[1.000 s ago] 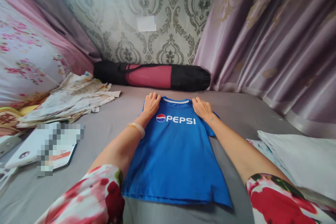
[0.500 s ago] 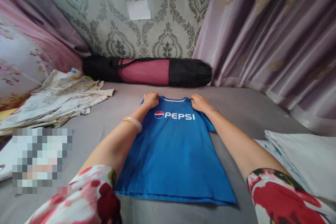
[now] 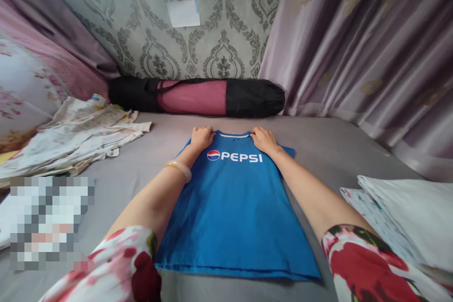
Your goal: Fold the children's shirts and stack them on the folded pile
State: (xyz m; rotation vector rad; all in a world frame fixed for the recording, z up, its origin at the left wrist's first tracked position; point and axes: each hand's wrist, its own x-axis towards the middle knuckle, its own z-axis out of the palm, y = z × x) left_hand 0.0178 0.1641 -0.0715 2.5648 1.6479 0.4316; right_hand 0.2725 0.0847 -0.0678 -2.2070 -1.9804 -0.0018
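A blue T-shirt (image 3: pixel 230 217) with a white PEPSI print lies spread face up, its collar away from me and its hem towards me. At the left shoulder, beside the collar, my left hand (image 3: pixel 203 137) is closed on the cloth, a pale bangle on that wrist. My right hand (image 3: pixel 264 139) grips the other shoulder close to the collar, fingers curled over the edge. The right sleeve sticks out beyond my right wrist, while the left sleeve is mostly covered by my left hand and forearm.
A pink and black rolled bag (image 3: pixel 191 97) lies against the patterned wall. Crumpled pale clothes (image 3: pixel 81 127) are at the left, folded white cloth (image 3: pixel 410 212) at the right. Purple curtains (image 3: pixel 339 47) hang on both sides of the grey bed sheet (image 3: pixel 318 146).
My right hand has shifted left along the shoulder towards the collar, and more of the right sleeve shows. My left hand stays at its shoulder. The view has moved slightly.
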